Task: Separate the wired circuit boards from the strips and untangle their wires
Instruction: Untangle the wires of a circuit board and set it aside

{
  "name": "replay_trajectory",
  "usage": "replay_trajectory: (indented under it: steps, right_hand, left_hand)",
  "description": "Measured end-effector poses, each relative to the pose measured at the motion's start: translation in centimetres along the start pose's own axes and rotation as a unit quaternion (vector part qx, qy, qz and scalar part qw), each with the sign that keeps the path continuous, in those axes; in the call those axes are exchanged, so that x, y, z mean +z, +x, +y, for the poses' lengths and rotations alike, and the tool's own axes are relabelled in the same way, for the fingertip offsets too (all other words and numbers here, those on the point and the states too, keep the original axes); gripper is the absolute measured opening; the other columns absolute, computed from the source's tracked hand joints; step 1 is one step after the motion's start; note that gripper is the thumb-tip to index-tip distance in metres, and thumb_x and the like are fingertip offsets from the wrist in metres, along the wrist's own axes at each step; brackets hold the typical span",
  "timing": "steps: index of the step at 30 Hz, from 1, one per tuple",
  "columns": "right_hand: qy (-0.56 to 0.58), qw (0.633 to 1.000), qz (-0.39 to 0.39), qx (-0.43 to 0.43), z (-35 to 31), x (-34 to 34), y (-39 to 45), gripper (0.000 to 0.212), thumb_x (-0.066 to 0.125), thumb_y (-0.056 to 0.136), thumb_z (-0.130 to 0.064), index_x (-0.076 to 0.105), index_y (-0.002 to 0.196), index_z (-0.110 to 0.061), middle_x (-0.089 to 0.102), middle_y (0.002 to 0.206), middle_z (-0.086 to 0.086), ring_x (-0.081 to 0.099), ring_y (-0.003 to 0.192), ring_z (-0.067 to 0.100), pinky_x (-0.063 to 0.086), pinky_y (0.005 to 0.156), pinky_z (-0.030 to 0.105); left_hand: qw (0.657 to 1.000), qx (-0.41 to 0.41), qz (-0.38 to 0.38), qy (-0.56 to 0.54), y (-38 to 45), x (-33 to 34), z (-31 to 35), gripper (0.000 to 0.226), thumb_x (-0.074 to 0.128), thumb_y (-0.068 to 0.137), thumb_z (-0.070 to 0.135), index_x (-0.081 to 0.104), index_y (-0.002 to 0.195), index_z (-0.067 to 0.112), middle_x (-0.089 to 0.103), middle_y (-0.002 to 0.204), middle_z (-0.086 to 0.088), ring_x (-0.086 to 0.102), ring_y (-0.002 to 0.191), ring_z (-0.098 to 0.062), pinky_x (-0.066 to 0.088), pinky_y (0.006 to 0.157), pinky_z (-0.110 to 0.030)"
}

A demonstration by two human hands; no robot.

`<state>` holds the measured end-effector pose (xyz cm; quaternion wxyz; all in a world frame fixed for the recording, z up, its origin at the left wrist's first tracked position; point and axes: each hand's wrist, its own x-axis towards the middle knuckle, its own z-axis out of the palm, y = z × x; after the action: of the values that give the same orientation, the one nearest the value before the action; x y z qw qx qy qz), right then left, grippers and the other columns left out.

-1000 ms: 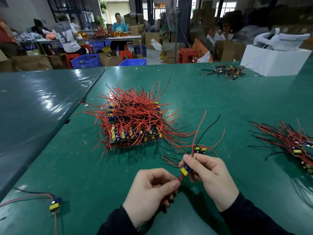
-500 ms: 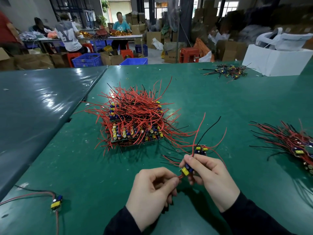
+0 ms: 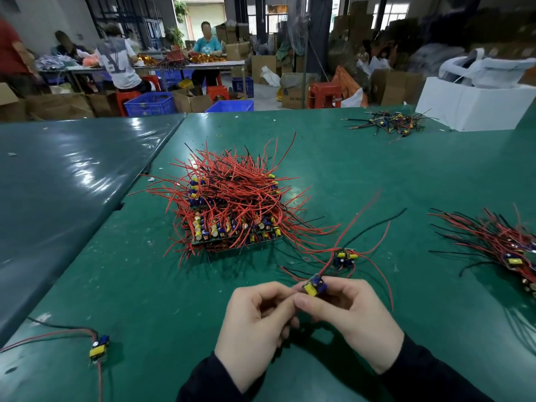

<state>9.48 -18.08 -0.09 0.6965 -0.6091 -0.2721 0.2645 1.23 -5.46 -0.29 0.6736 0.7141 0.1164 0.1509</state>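
Two hands meet low over the green desk: the left hand and right hand both pinch one small circuit board, fingers curled round it, its wires running up to a second board lying just behind. The big red wire pile sits beyond. The white box holds white stuff I can't make out. Compared to a second ago, the board's turned more upright between the fingertips.

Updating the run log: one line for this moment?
both hands pinch small board | wires tangled with second board | big pile untouched
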Motion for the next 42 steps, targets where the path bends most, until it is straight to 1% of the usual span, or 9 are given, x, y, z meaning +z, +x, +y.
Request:
replay_trajectory:
  steps: [4,9,12,18,25,29,34,39,42]
  right_hand:
    - [0.008,0.998,0.057,-0.012,-0.1,-0.6,0.4,0.021,0.071,0.062,-0.022,0.073,0.072,-0.003,0.067,0.063,0.003,0.057,0.056,0.006,0.045,0.054,0.014]
    - [0.006,0.999,0.039,-0.017,-0.1,-0.7,0.3,0.015,0.070,0.065,-0.016,0.070,0.073,-0.004,0.066,0.063,0.003,0.059,0.057,0.008,0.047,0.056,0.017]
    - [-0.006,0.998,0.048,-0.027,0.1,-0.7,0.2,0.003,0.071,0.070,-0.005,0.071,0.073,-0.005,0.068,0.063,0.002,0.059,0.057,0.008,0.047,0.054,0.017]
    - [-0.027,0.995,0.069,-0.067,-0.1,-0.5,0.0,0.012,0.070,0.074,0.006,0.072,0.071,-0.006,0.067,0.063,0.004,0.058,0.053,0.009,0.046,0.054,0.016]
    - [-0.020,0.990,0.118,-0.078,-0.1,-0.9,0.4,0.009,0.070,0.073,0.001,0.072,0.069,-0.007,0.067,0.062,0.003,0.057,0.053,0.008,0.046,0.053,0.015]
    - [-0.022,0.992,0.096,-0.083,0.2,-0.7,0.2,0.006,0.071,0.072,-0.003,0.072,0.068,-0.007,0.067,0.062,0.004,0.057,0.053,0.008,0.045,0.052,0.015]
    - [-0.017,0.990,0.105,-0.098,-0.2,-0.7,0.1,0.010,0.072,0.066,-0.016,0.073,0.069,-0.006,0.068,0.063,0.004,0.058,0.053,0.009,0.046,0.053,0.015]
    - [-0.022,0.985,0.150,-0.077,-0.6,-1.6,0.7,0.012,0.072,0.074,-0.003,0.074,0.064,-0.010,0.069,0.063,0.004,0.060,0.056,0.008,0.048,0.052,0.017]
    - [-0.028,0.989,0.134,-0.064,-0.5,-1.6,0.7,0.014,0.071,0.076,-0.003,0.072,0.063,-0.009,0.069,0.062,0.006,0.062,0.055,0.010,0.048,0.052,0.018]
  left_hand:
    - [0.987,-0.110,-0.059,-0.103,0.3,-0.4,0.0,0.015,0.063,0.082,0.006,0.071,0.070,0.006,0.061,0.056,-0.007,0.051,0.043,-0.011,0.041,0.042,-0.017]
    - [0.978,-0.133,-0.102,-0.122,0.0,-0.7,0.3,0.008,0.065,0.075,0.009,0.071,0.071,0.005,0.063,0.060,-0.011,0.056,0.046,-0.014,0.045,0.045,-0.019]
    - [0.989,-0.114,-0.067,-0.062,0.0,-0.5,0.1,0.020,0.061,0.085,-0.002,0.069,0.068,0.006,0.062,0.056,-0.009,0.054,0.043,-0.012,0.045,0.043,-0.020]
    - [0.990,0.019,0.034,0.134,-0.3,0.6,-0.6,0.027,0.064,0.085,0.006,0.064,0.062,0.019,0.059,0.051,0.002,0.048,0.041,-0.010,0.044,0.044,-0.023]
    - [0.994,0.000,-0.015,0.113,0.0,0.1,-0.8,0.027,0.058,0.088,0.003,0.069,0.069,0.019,0.054,0.053,0.005,0.049,0.046,-0.011,0.048,0.045,-0.026]
    - [0.983,0.029,0.028,0.181,0.1,0.0,-1.1,0.024,0.059,0.086,0.005,0.066,0.067,0.017,0.051,0.048,0.006,0.048,0.040,-0.012,0.049,0.041,-0.034]
    - [0.979,0.044,0.059,0.189,0.3,-0.2,-1.0,0.018,0.064,0.085,0.013,0.066,0.068,0.018,0.051,0.046,0.005,0.046,0.037,-0.011,0.046,0.039,-0.032]
    - [0.981,0.068,0.022,0.182,0.0,0.0,-0.6,0.015,0.061,0.086,0.021,0.065,0.072,0.022,0.052,0.050,0.008,0.045,0.041,-0.007,0.042,0.042,-0.025]
    - [0.969,0.076,0.054,0.227,0.1,-0.2,-0.6,0.021,0.066,0.084,0.014,0.064,0.064,0.019,0.053,0.047,0.006,0.043,0.043,-0.006,0.037,0.047,-0.024]
